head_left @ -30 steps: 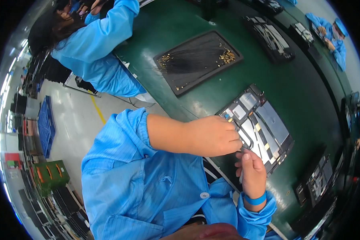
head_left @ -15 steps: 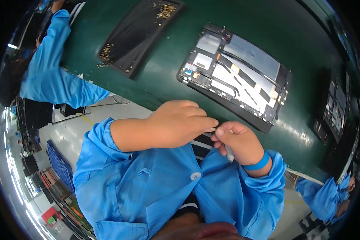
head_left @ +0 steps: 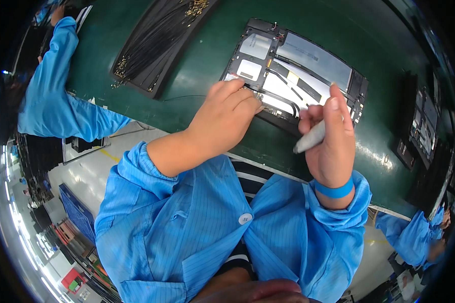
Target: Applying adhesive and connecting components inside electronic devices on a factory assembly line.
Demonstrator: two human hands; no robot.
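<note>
An opened tablet-like device (head_left: 298, 91) lies on the green table, its batteries, boards and dark strips exposed. My left hand (head_left: 227, 118) is over its near left edge, fingers bent and pressed together. A thin black cable (head_left: 184, 96) trails leftward from this hand; the end at the fingertips is hidden. Over the device's near right part, my right hand (head_left: 333, 139) has its forefinger stretched out. A whitish pen-shaped tool (head_left: 311, 139) with a dark tip is held in that hand, its tip pointing down and left. A blue band (head_left: 334, 190) circles my right wrist.
A black tray (head_left: 159, 45) of thin black cables with gold-coloured ends stands at the far left. Another opened device (head_left: 423, 129) lies at the right. A co-worker's blue sleeve (head_left: 50, 96) reaches the table's left side; another person's sleeve (head_left: 407, 232) shows at lower right.
Both hands have moved apart and away from my body. My left hand has reached the device's near left edge; my right hand has risen over its near right part, still holding the tool.
</note>
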